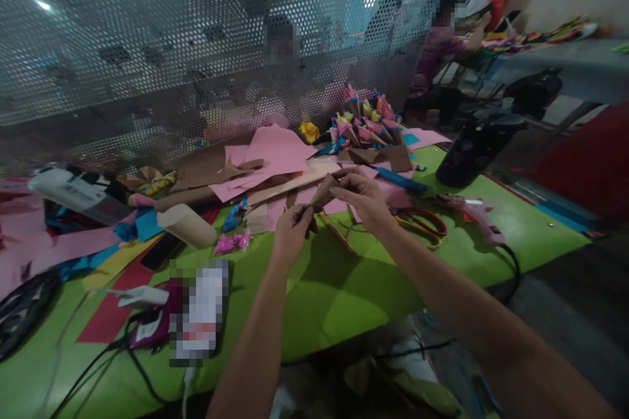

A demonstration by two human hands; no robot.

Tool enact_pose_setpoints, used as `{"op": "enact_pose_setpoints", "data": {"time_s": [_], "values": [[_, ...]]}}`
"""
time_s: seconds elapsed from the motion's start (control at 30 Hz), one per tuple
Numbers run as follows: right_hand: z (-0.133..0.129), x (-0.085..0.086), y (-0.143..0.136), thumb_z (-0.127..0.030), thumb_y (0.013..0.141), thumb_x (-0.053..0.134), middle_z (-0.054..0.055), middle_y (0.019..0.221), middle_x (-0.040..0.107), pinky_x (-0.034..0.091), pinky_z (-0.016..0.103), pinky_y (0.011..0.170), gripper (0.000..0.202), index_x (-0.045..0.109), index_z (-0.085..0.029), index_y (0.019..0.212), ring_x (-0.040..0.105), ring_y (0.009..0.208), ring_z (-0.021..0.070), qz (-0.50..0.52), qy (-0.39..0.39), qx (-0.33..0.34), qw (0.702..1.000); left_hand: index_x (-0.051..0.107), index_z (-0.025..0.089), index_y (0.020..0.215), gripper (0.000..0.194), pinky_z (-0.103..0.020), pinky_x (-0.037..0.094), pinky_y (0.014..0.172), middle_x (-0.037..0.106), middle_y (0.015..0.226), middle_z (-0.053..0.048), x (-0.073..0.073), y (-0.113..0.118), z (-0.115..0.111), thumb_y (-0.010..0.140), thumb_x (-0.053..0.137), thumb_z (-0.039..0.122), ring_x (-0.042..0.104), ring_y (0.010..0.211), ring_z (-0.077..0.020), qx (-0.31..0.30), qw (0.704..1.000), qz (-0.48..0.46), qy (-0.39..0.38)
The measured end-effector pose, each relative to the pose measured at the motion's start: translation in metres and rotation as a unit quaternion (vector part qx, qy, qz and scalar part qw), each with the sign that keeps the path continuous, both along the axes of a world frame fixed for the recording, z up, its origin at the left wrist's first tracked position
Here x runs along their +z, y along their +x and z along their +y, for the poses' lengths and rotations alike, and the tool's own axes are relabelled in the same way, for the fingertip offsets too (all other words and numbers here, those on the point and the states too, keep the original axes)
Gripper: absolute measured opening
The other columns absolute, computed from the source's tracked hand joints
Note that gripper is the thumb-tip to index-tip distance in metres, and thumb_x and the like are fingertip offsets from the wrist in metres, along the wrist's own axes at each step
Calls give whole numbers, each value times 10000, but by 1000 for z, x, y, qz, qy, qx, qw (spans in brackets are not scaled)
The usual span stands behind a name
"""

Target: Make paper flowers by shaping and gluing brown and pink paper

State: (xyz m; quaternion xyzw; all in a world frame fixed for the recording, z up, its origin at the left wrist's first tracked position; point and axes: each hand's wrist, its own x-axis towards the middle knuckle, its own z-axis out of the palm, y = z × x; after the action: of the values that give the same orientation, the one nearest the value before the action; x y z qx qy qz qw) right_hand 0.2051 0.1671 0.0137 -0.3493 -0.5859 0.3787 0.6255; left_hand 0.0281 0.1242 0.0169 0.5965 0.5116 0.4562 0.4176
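Note:
Between my two hands is a small piece of brown paper (324, 192), rolled into a cone shape. My left hand (296, 226) pinches its narrow lower end. The fingers of my right hand (361, 193) close around its wider upper end. Below them on the green table (339, 301) lies a thin brown strip (339, 234). Scissors with red and yellow handles (425, 226) rest just right of my right hand. Pink paper sheets (275, 154) and brown paper (206, 160) are piled behind my hands.
Paper cone flowers (368, 121) are heaped at the back. A pink glue gun (479, 216) and a dark cup (472, 150) stand to the right. At left are a phone (204, 308), a power strip (157, 317) with cords, and a paper roll (187, 224). Another person (442, 55) sits beyond.

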Motion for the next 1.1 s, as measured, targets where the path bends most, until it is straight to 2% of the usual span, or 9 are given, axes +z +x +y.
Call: {"op": "enact_pose_setpoints", "data": {"time_s": [0.2, 0.43, 0.63, 0.73, 0.87, 1.0, 1.1], "values": [[3, 0, 3, -465, 671, 817, 79, 1098, 583, 511, 370, 754, 279, 727, -207, 725, 579, 1008, 246, -88, -20, 17, 996, 648, 192, 803, 252, -235, 318, 484, 583, 547, 28, 0, -2, 0, 890, 543, 404, 458, 484, -106, 10, 996, 83, 42], [3, -2, 4, -470, 702, 803, 94, 1119, 580, 529, 427, 822, 266, 738, -213, 728, 564, 1056, 271, -89, -4, -27, 996, 605, 205, 763, 277, -248, 347, 527, 643, 616, 0, -1, -5, 1, 925, 489, 397, 523, 543, -134, 19, 985, 163, 50], [4, -1, 6, -442, 699, 800, 91, 1158, 591, 493, 449, 958, 255, 693, -211, 673, 554, 1130, 276, -31, -8, -42, 999, 629, 198, 801, 240, -234, 340, 500, 651, 618, 1, -6, -11, 7, 904, 511, 379, 496, 510, -121, 45, 992, 113, 38], [6, 0, 7, -419, 702, 788, 79, 1083, 616, 459, 457, 1010, 223, 700, -215, 691, 557, 1128, 273, 13, -25, -40, 999, 634, 185, 817, 243, -224, 332, 478, 638, 610, 2, -6, -12, 9, 894, 514, 382, 474, 483, -104, 67, 996, 57, 27], [4, 2, 5, -385, 660, 813, 80, 1110, 585, 451, 449, 1022, 194, 725, -220, 709, 538, 1162, 281, 44, -29, -42, 998, 652, 176, 921, 294, -224, 376, 494, 668, 696, -19, -4, -8, 7, 873, 556, 450, 520, 537, -109, 39, 999, -6, 33], [1, 0, 1, -397, 650, 822, 81, 1107, 571, 456, 448, 1008, 220, 699, -215, 647, 540, 1140, 282, 14, -28, -37, 999, 659, 188, 918, 270, -246, 438, 575, 705, 839, -50, -3, -4, 4, 820, 640, 439, 610, 704, -151, 32, 997, 7, 63], [0, -2, -2, -416, 666, 809, 87, 1111, 577, 458, 447, 1008, 229, 702, -214, 646, 530, 1155, 283, -10, -23, -25, 999, 647, 197, 844, 197, -259, 445, 612, 682, 767, -28, -2, -4, 4, 831, 623, 392, 605, 705, -156, 52, 996, 22, 64]]}}
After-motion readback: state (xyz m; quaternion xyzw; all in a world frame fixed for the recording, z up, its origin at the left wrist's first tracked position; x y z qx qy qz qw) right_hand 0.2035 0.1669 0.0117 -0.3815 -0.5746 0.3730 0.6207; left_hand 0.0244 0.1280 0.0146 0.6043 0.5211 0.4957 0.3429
